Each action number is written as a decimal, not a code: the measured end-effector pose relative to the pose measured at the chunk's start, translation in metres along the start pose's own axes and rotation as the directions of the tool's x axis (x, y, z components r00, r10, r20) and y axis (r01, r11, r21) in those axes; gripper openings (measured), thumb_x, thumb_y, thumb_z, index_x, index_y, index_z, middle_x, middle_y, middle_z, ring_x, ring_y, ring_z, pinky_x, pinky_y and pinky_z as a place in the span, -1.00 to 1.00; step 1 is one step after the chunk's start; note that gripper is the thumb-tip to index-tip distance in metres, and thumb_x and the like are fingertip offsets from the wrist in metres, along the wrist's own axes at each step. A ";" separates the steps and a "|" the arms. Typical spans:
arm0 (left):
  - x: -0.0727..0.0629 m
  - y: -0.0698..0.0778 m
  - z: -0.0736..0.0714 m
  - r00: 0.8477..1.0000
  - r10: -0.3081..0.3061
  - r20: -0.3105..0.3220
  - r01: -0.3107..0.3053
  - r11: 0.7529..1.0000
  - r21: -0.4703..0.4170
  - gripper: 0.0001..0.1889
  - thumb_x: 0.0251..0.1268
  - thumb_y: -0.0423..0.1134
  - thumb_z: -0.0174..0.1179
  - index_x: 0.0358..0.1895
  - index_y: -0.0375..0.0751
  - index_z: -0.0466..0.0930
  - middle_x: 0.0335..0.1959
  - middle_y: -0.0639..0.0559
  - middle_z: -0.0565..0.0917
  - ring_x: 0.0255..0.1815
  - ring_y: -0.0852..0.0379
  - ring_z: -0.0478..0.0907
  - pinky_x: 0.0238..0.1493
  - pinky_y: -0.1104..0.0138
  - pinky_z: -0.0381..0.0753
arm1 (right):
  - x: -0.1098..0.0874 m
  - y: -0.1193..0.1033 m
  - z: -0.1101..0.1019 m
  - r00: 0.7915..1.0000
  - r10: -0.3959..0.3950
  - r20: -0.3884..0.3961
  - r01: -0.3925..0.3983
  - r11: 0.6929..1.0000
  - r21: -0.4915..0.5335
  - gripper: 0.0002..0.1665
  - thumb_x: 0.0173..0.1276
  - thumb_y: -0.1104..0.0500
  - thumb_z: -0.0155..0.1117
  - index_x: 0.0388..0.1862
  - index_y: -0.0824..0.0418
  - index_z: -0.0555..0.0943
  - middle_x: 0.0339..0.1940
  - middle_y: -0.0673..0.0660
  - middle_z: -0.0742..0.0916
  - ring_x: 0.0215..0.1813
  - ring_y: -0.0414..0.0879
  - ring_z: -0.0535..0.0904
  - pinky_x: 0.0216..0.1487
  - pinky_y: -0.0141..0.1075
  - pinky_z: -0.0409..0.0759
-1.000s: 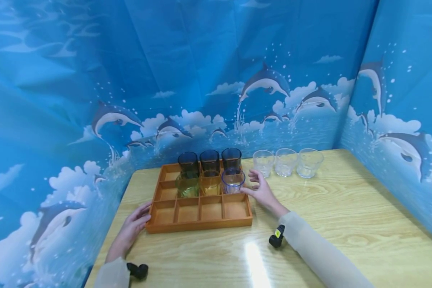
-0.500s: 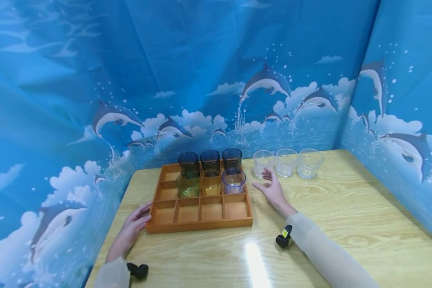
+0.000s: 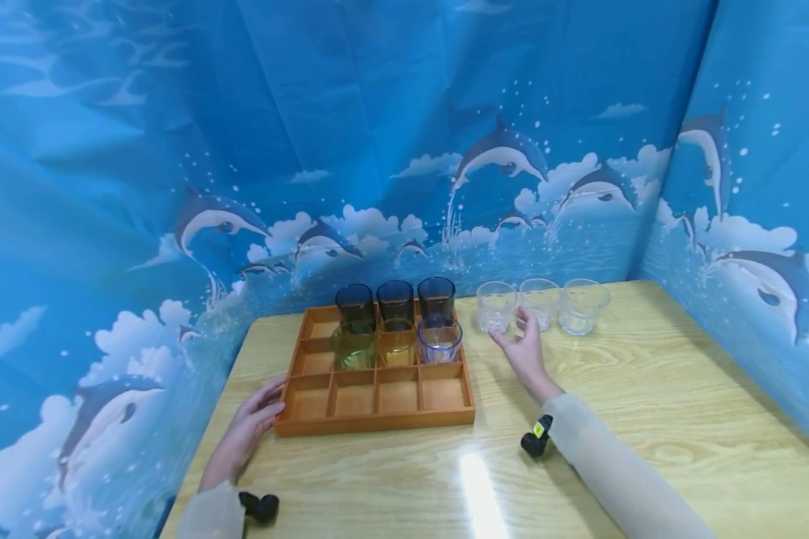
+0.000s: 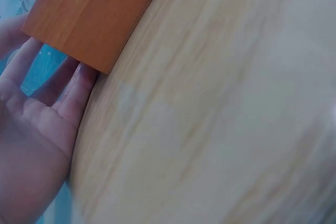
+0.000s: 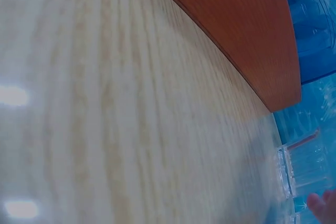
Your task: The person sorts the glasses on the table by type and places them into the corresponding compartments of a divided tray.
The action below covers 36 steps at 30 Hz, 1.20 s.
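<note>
My left hand [image 3: 246, 430] lies at the left side of a wooden compartment tray [image 3: 375, 424], its extended fingers [image 4: 79, 90] touching the tray's end. My right hand [image 3: 527, 355] is close to the leftmost clear glass [image 3: 495, 303], thumb near its base and fingers by its right side, spread apart. In the right wrist view a fingertip [image 5: 317, 205] shows beside the clear glass [image 5: 307, 166]. Two more clear glasses, the middle one [image 3: 541, 296] and the right one [image 3: 582, 308], stand in line with it on the table.
Three dark glasses [image 3: 395, 299] stand in the tray's back row. In the middle row are a green glass [image 3: 353, 352], an amber glass [image 3: 396, 348] and a blue-rimmed glass [image 3: 440, 344]. A dolphin-print backdrop [image 3: 391, 150] rises behind the wood-grain table [image 3: 377, 479].
My right hand has moved away from the blue-rimmed glass, rightward to the leftmost clear glass. My left hand has stayed at the tray.
</note>
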<state>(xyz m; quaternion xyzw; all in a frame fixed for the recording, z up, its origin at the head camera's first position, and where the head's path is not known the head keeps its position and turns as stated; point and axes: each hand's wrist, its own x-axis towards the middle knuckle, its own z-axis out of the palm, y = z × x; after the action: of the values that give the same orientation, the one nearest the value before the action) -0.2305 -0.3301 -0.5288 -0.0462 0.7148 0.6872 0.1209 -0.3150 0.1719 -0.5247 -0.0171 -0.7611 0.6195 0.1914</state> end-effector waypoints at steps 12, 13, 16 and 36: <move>0.000 -0.001 -0.001 1.000 0.008 -0.021 -0.008 1.000 0.018 -0.36 0.32 -0.21 0.07 0.44 -0.07 0.08 0.43 -0.10 0.08 0.34 0.00 0.09 0.21 0.27 0.25 | 0.010 -0.001 0.006 0.994 0.105 0.020 -0.105 0.994 -0.010 0.02 0.13 0.17 0.39 0.43 0.28 0.01 0.37 0.36 0.22 0.33 0.28 0.14 0.29 0.08 0.16; 0.000 -0.001 -0.001 1.000 0.006 -0.027 -0.005 1.000 0.021 -0.37 0.32 -0.21 0.07 0.43 -0.07 0.09 0.42 -0.08 0.10 0.33 0.03 0.12 0.18 0.32 0.28 | 0.011 0.000 0.007 0.995 0.101 0.015 -0.101 0.995 -0.008 0.02 0.12 0.18 0.40 0.43 0.29 0.01 0.36 0.37 0.22 0.32 0.29 0.14 0.29 0.09 0.15; 0.001 -0.003 -0.002 0.999 0.007 -0.032 -0.006 1.000 0.026 -0.37 0.32 -0.21 0.08 0.43 -0.07 0.10 0.42 -0.07 0.12 0.30 0.06 0.15 0.14 0.35 0.31 | 0.015 0.001 0.009 0.997 0.082 0.002 -0.082 0.997 -0.014 0.02 0.10 0.19 0.41 0.42 0.31 0.02 0.34 0.40 0.25 0.30 0.32 0.17 0.28 0.10 0.16; 0.000 -0.001 0.001 1.000 -0.002 -0.024 0.002 1.000 -0.021 -0.38 0.32 -0.23 0.07 0.43 -0.10 0.10 0.42 -0.11 0.09 0.36 -0.05 0.05 0.32 0.03 0.04 | 0.031 0.012 0.022 0.999 0.044 -0.017 -0.044 0.999 0.005 0.06 0.09 0.21 0.41 0.45 0.23 -0.02 0.32 0.37 0.26 0.26 0.30 0.22 0.23 0.11 0.24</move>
<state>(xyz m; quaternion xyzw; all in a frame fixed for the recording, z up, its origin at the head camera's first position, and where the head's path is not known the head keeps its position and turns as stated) -0.2301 -0.3296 -0.5303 -0.0564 0.7091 0.6938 0.1127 -0.3531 0.1618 -0.5313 -0.0388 -0.7575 0.6251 0.1842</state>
